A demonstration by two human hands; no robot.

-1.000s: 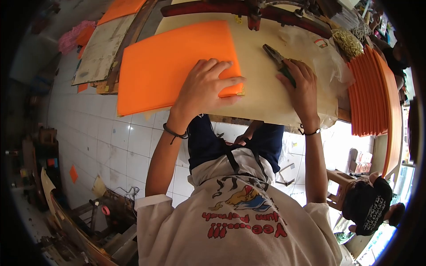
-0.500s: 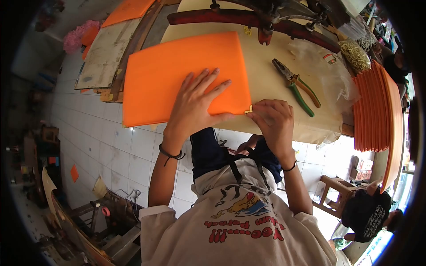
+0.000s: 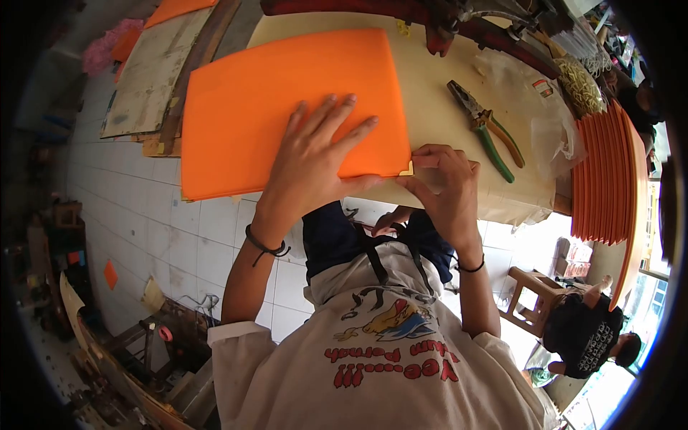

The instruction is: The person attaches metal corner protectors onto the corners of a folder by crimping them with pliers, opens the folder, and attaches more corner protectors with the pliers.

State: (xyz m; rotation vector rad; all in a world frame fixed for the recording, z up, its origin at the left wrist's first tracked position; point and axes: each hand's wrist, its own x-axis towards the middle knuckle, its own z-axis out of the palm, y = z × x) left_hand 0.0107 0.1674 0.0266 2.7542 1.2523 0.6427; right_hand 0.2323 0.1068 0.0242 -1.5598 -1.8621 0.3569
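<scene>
An orange folder (image 3: 244, 115) lies flat on the paper-covered table (image 3: 430, 93). My left hand (image 3: 312, 154) rests on it with its fingers spread. A small gold metal corner (image 3: 407, 169) sits at the folder's near right corner. Thumb and forefinger of my right hand (image 3: 448, 188) are at that corner, one on each side of the gold piece. Pliers (image 3: 487, 131) with green and orange handles lie on the table to the right of the folder, with no hand on them.
Red metal bars (image 3: 459, 32) cross the table's far side. Clear plastic (image 3: 548, 129) lies at the right, beside stacked orange folders (image 3: 605, 172). A worn board (image 3: 154, 72) is at the left. Another person in black (image 3: 584, 333) is at the lower right, near a stool (image 3: 527, 301).
My right hand let go of the pliers and moved left to the folder's corner. My left hand shifted from the folder's right edge and spread out flat on it.
</scene>
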